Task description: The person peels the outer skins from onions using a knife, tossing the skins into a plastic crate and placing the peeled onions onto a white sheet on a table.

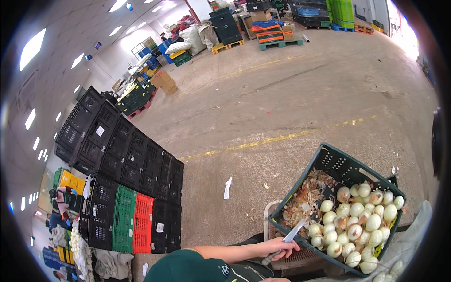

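Knife with a shiny metal blade and a greyish handle sits right of centre in the lower part of the head view I am watching, the blade slanting up to the right over the near corner of a dark green perforated plastic crate. I see the bare left hand closed around its handle, the forearm running in from a dark green short sleeve at the lower edge. Of the right hand I make out at most a sliver of skin at the bottom edge, so I cannot tell its grip. At the lower right, the crate holds a heap of round, pale, peeled onions on its right side and a drift of dry brown papery skins on its left, with the blade tip close to where the two meet. I can see part of a pale latticed plastic basket beside and below the crate, and a cloudy translucent plastic sheet along the lower right rim. Left of centre stands a tall stack of black slatted plastic crates, with one green crate and one red crate low in it. A white paper strip lies mid-frame on the grey concrete floor.
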The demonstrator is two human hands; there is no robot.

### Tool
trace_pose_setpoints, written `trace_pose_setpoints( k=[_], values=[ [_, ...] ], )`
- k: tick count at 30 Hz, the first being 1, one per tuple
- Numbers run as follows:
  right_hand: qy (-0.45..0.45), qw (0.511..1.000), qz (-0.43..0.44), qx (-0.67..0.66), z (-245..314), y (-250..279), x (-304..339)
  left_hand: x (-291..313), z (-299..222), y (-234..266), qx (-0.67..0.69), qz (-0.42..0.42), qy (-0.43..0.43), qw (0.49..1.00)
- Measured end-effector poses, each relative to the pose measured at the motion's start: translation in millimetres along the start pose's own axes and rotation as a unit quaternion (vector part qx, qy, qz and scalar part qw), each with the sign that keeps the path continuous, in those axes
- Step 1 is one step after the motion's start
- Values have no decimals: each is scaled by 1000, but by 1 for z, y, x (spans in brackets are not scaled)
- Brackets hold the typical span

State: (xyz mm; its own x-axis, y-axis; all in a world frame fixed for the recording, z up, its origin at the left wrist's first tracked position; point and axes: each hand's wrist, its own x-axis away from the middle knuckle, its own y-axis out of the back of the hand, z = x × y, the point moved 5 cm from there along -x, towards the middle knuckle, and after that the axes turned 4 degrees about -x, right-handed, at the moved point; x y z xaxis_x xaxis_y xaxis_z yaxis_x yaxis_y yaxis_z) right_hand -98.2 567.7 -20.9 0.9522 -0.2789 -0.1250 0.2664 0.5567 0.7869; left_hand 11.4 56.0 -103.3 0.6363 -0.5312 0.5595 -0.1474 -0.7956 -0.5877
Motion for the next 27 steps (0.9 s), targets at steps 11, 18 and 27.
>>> trace_pose_setpoints(
  k=[11, 18, 27],
  values=[
    [312, 814, 439, 219, 79, -469, 0, -2, -16, 71, -355, 92, -341, 866],
    [296, 856, 368, 208, 84, -465, 15, -36, 45, 85, -39, 2, 3, 999],
    [-7, 951, 299, 78, 40, -530, -47, 21, -21, 62, -48, -94, 19, 994]
  ],
)
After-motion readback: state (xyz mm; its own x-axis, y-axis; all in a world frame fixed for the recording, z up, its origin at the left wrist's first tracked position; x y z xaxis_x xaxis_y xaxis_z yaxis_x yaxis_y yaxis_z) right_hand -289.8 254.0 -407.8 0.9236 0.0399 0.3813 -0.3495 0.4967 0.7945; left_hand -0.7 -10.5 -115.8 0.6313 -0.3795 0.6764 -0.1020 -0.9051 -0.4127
